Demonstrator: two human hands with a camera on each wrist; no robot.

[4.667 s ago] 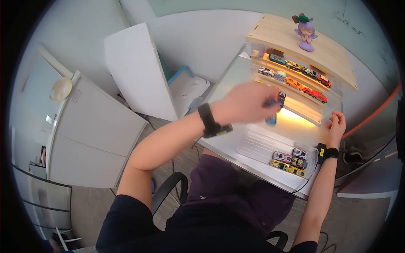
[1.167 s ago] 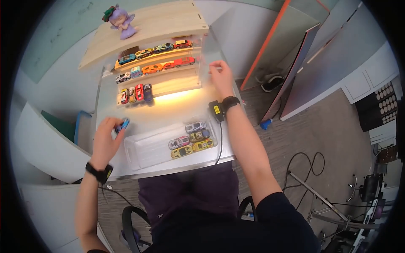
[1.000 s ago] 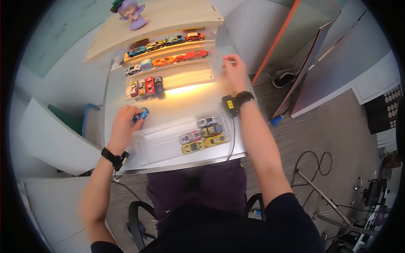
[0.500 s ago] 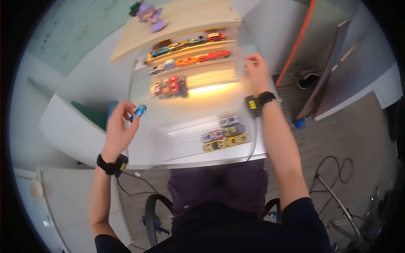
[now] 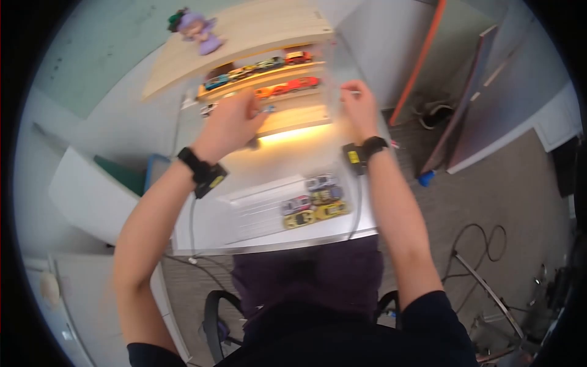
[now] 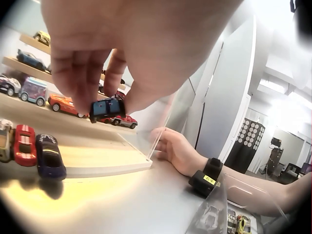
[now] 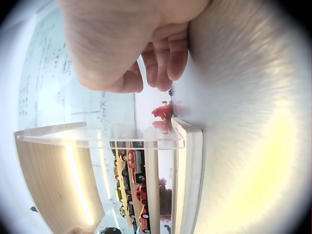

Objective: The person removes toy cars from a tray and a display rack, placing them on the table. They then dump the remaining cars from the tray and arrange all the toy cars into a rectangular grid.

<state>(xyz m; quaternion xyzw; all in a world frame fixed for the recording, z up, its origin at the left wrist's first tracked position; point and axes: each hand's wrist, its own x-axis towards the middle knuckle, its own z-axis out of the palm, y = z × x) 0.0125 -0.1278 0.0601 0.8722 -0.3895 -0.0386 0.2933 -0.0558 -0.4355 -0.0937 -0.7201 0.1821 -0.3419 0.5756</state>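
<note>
Thumb and fingers of the left hand (image 5: 229,125) pinch a blue toy car (image 6: 107,110). It is in the air above the bottom step of a wooden display shelf (image 5: 263,30), which sits near the back edge of the table (image 5: 281,162). A dark blue toy car (image 6: 50,158) and a red toy car (image 6: 25,146) stand side by side on the left half of that step. The right hand (image 5: 362,109) is by the table's right edge, beside the shelf's right end. Its fingers bend loosely and hold nothing. A clear plastic tray (image 5: 251,214) lies along the front edge, with five toy cars (image 5: 299,219) in its right end. A purple fairy figurine (image 5: 199,33) stands on top of the shelf.
</note>
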